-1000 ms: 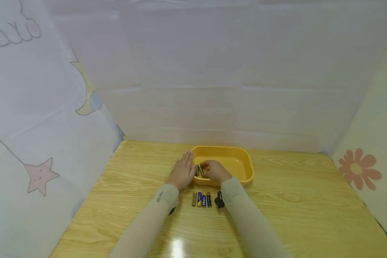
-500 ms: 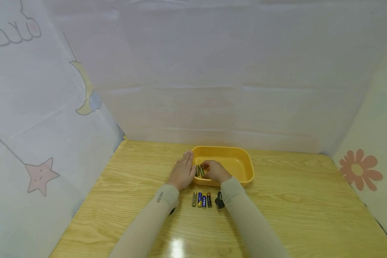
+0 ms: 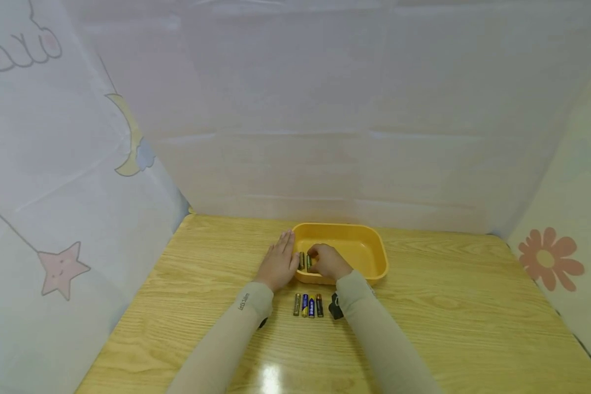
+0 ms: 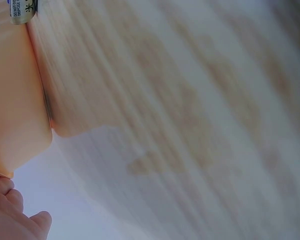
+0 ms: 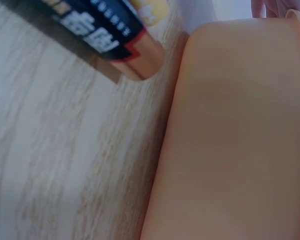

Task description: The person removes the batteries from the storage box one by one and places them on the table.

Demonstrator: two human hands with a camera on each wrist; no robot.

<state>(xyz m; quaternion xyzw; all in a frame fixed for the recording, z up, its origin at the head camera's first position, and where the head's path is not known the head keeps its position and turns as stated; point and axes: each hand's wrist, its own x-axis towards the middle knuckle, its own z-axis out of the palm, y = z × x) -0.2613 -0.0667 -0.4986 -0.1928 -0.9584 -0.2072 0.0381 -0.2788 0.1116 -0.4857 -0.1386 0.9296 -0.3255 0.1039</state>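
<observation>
In the head view my left hand (image 3: 278, 262) lies with fingers straight along the left side of an orange-yellow plastic tray (image 3: 357, 253). My right hand (image 3: 329, 261) reaches inside and pinches a small battery (image 3: 308, 264) between thumb and fingers. Beside it, nearer the left wall, lies another battery (image 3: 302, 260). In front of the tray several batteries form a row: a gold one (image 3: 297, 305), blue-and-yellow ones (image 3: 305, 305) and a black one with a copper end (image 3: 319, 305). The right wrist view shows that black battery (image 5: 110, 35) close up, but not the pinching fingers.
A light wooden table (image 3: 177, 317) carries everything. Pale printed sheets (image 3: 295, 137) stand behind it and at both sides. A black wrist device (image 3: 336, 306) sits under the right forearm, close to the row. The tray's front wall (image 5: 230, 125) rises between row and hand.
The pinched battery has turned from a slant to nearly parallel with its neighbour, and lies slightly apart from it. My left hand and the row have not moved.
</observation>
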